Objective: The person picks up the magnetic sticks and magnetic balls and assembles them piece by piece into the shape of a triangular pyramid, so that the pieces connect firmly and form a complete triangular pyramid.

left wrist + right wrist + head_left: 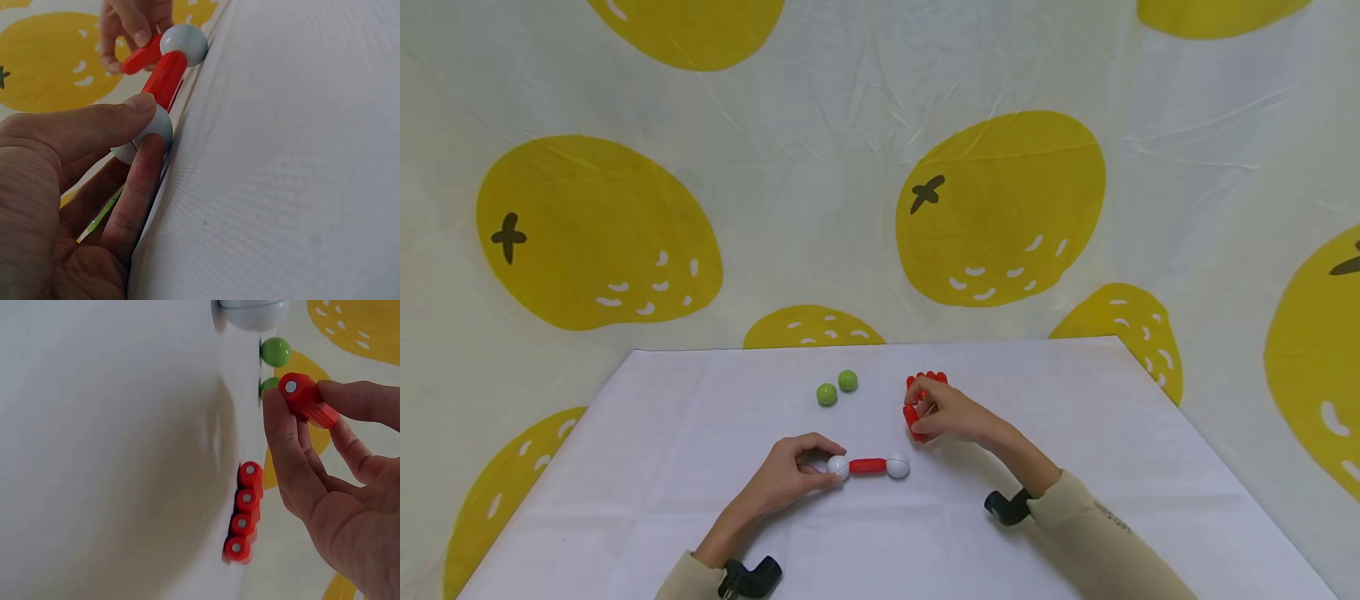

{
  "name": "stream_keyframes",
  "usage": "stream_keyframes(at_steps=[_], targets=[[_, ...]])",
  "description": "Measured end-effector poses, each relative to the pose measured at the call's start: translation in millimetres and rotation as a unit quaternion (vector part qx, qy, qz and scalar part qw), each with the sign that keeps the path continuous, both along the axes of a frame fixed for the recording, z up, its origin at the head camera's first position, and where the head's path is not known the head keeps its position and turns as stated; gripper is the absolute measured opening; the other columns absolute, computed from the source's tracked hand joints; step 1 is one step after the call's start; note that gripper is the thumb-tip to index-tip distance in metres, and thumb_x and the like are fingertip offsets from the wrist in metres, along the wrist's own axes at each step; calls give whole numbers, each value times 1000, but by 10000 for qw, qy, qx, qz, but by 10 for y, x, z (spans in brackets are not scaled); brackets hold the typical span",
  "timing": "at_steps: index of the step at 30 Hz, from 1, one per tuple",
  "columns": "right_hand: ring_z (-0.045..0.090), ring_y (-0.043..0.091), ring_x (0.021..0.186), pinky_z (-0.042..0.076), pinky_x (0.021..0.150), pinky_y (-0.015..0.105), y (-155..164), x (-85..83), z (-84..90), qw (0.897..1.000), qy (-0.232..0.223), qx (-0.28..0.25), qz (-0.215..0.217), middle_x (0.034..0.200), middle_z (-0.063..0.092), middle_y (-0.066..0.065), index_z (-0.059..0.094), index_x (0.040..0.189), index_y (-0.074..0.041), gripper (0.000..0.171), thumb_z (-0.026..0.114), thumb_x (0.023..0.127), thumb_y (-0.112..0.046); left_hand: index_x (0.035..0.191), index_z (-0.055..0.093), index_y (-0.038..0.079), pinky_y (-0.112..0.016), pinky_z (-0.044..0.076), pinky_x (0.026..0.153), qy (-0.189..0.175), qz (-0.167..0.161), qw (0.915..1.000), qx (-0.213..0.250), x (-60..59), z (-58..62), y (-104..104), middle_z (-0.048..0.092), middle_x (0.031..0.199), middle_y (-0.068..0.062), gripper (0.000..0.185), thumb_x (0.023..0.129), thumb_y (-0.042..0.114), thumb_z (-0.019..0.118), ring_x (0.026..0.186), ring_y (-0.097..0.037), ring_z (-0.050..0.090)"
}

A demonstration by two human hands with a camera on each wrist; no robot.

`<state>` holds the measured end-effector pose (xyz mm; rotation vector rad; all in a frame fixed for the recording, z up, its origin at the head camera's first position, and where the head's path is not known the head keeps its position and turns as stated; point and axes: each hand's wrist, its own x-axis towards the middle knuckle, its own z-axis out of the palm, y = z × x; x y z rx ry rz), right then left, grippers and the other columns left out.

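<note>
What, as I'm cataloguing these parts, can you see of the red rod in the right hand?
The red rod is short and straight, with a shiny, plastic-looking body and ridged sides. The round end facing the right wrist camera has a pale grey, metal-looking disc in its middle; the other end's face is hidden. The right hand pinches it between thumb and fingers, tilted and apparently clear of the white tabletop. Only the hand appears to touch it.

It cannot be told whether this is a home or a studio; it looks like a screened-off tabletop corner. Under the hands (786, 479) (951, 414) is a counter (1150, 500) spread with fold-marked white cloth (625, 500). Beyond them hangs a creased pale sheet (820, 167) printed with big yellow fruit (1000, 225).
</note>
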<state>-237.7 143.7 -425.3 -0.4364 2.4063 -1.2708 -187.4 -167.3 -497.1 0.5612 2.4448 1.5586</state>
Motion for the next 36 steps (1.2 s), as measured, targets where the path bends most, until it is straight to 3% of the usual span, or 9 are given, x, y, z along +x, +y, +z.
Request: stream_keyframes(at_steps=[21,36], targets=[[66,18,88,60,78,32,-343,17,-15,9993,34,146,339,100,70,6,58,117,-12,30,72,91,-7,116,76,19,-18,55,77,-66,21,10000,-27,4,15,9,73,117,-1,34,84,24,87,101,-10,63],[64,18,93,60,80,32,-403,27,-43,9976,13,143,684,104,69,8,59,119,-12,30,70,91,-6,115,76,20,-19,56,77,-27,-13,10000,-40,-2,17,-5,74,117,-1,33,84,24,87,102,-10,64]])
